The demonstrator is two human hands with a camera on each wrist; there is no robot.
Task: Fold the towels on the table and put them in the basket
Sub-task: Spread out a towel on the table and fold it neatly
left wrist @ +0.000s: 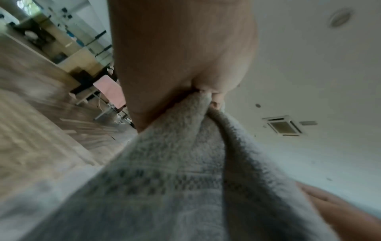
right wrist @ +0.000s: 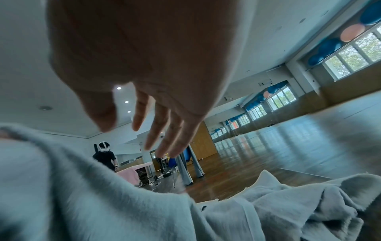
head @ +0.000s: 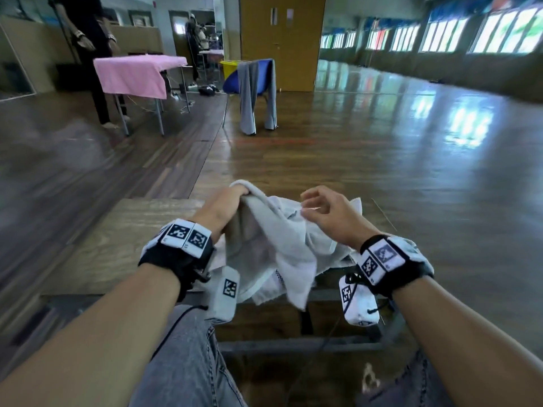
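The left hand [head: 223, 205] has a bunch of the grey towel [head: 273, 245] gathered in its curled fingers [left wrist: 216, 101] and lifts that end up off the table [head: 123, 239]; the fingertips themselves are buried in the cloth, so only the knuckles show from above. The right hand [head: 332, 214] hovers just over the towel's other side with its fingers [right wrist: 156, 130] loosely spread and holding nothing. Whether they brush the fabric is hard to tell. The towel is crumpled, part draped over the table's near edge, and its far portion is hidden behind the hands. No basket can be made out from here. Across the wooden floor stand a blue chair [head: 255, 79] with grey cloth slung over it and a table under a pink cover [head: 132, 73], beside a person [head: 88, 39] cut off at the top of the head view.
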